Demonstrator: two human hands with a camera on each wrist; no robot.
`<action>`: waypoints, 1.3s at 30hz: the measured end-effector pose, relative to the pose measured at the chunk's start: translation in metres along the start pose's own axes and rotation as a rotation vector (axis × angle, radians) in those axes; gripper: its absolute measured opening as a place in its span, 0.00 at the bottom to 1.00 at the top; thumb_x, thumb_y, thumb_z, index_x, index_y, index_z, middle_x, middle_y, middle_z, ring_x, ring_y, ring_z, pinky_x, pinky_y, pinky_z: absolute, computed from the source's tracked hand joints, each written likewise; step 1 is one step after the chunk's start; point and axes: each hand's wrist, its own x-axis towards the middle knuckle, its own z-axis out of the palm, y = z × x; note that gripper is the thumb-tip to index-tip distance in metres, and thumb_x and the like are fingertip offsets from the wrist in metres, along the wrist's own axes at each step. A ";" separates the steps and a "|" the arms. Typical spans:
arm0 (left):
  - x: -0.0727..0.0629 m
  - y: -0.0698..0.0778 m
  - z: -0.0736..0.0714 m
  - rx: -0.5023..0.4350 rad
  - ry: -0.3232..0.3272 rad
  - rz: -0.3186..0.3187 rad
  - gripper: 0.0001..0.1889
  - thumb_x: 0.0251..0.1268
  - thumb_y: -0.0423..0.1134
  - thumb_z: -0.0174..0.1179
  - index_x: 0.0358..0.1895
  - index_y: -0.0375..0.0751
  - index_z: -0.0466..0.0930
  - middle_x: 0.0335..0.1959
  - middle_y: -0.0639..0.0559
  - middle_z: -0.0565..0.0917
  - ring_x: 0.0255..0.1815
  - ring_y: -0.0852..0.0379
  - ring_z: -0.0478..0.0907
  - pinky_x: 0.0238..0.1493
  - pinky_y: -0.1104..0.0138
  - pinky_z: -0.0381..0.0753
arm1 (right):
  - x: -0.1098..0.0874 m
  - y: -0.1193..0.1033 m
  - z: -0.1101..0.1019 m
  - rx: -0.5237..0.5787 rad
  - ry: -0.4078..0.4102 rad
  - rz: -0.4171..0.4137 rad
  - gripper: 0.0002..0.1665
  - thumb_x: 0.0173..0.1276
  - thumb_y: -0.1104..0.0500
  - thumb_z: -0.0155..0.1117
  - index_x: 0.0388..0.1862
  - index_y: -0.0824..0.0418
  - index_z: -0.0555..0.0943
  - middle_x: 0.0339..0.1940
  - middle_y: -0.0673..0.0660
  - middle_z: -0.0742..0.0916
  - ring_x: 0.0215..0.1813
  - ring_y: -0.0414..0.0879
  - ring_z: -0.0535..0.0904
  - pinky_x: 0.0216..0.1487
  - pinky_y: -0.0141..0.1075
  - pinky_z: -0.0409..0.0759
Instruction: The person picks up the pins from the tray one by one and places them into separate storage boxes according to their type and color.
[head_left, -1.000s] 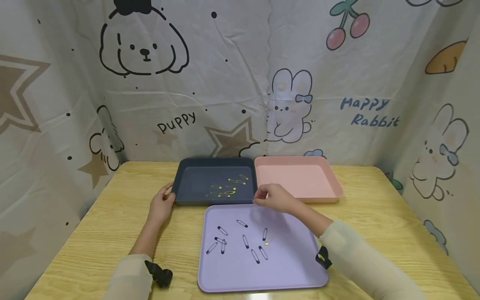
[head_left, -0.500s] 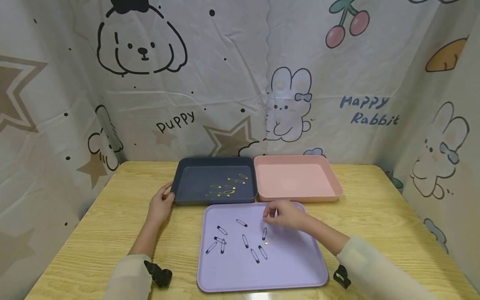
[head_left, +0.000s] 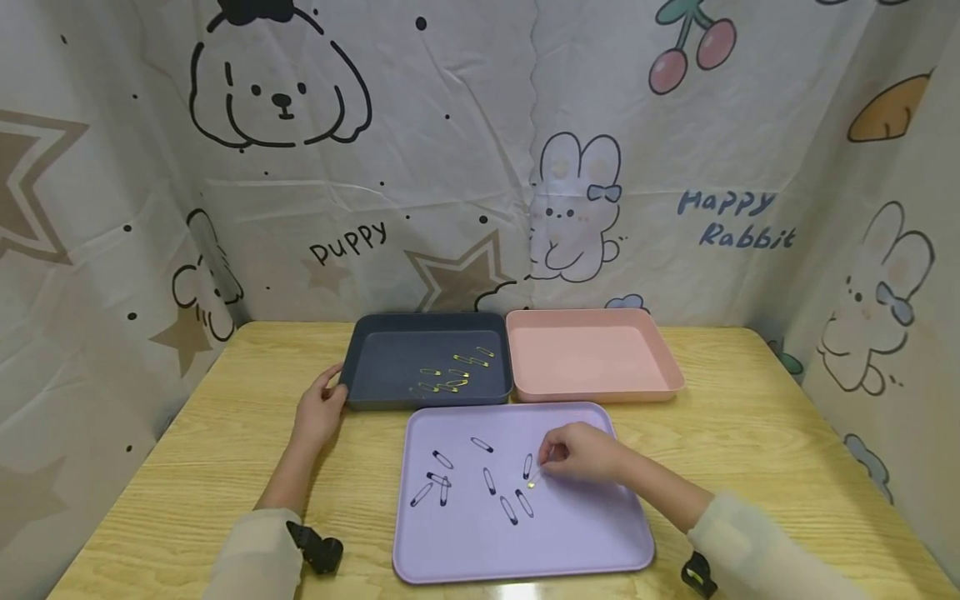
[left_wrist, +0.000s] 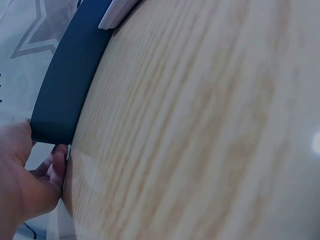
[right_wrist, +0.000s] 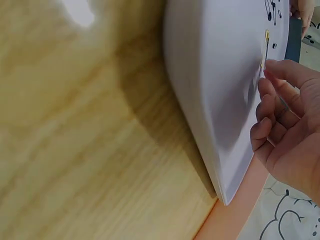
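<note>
My left hand (head_left: 318,415) rests against the left outer wall of the dark blue tray (head_left: 386,346); its fingertips touch near the front corner (left_wrist: 52,132). Inside that tray lie several gold safety pins (head_left: 457,372). Over the lilac tray (head_left: 570,542), my right hand (head_left: 581,452) pinches the end of one gold safety pin (right_wrist: 265,47) between thumb and forefinger. The gold end of this pin points toward the lilac tray's middle. Several black-ended safety pins (head_left: 489,481) are scattered around it, mostly to the left.
A pink tray (head_left: 592,354) stands beside the dark blue one, behind the lilac tray. All three sit on a wood-grain table (head_left: 757,450). A printed curtain (head_left: 450,167) hangs behind and along both sides.
The right hand has come down and nearer from the back edge of the lilac tray to the lone gold safety pin, taking hold of its end. The left hand stays at the dark tray.
</note>
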 end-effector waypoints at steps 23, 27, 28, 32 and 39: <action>0.000 -0.001 0.000 -0.021 0.010 0.008 0.25 0.70 0.41 0.42 0.70 0.47 0.61 0.39 0.44 0.75 0.34 0.57 0.68 0.36 0.68 0.67 | -0.001 -0.006 0.008 0.009 -0.031 0.030 0.05 0.54 0.63 0.63 0.23 0.55 0.78 0.17 0.42 0.75 0.22 0.31 0.67 0.28 0.26 0.68; 0.001 -0.001 0.000 -0.031 0.007 0.012 0.25 0.70 0.42 0.42 0.70 0.48 0.61 0.41 0.44 0.75 0.34 0.56 0.69 0.36 0.67 0.67 | -0.001 -0.008 0.008 0.048 -0.042 0.047 0.05 0.52 0.64 0.61 0.22 0.56 0.77 0.16 0.42 0.74 0.21 0.32 0.67 0.27 0.26 0.67; 0.001 -0.002 0.000 -0.033 0.005 0.013 0.25 0.70 0.42 0.42 0.70 0.48 0.60 0.41 0.44 0.75 0.34 0.56 0.69 0.36 0.67 0.67 | -0.001 -0.009 0.007 0.061 -0.046 0.055 0.04 0.52 0.64 0.61 0.22 0.56 0.77 0.16 0.42 0.74 0.21 0.32 0.67 0.27 0.26 0.67; 0.001 -0.001 -0.001 -0.025 0.005 0.019 0.25 0.70 0.42 0.41 0.70 0.47 0.60 0.42 0.43 0.76 0.36 0.56 0.69 0.37 0.67 0.67 | 0.001 -0.010 0.003 0.100 -0.052 0.094 0.03 0.52 0.64 0.62 0.22 0.57 0.78 0.17 0.44 0.76 0.22 0.34 0.69 0.26 0.26 0.69; 0.001 -0.002 -0.001 -0.016 0.014 0.021 0.25 0.70 0.41 0.42 0.70 0.46 0.61 0.41 0.43 0.76 0.37 0.54 0.70 0.38 0.67 0.66 | 0.010 -0.012 -0.010 0.118 -0.048 0.145 0.02 0.54 0.62 0.62 0.24 0.58 0.78 0.19 0.46 0.77 0.24 0.37 0.70 0.27 0.28 0.69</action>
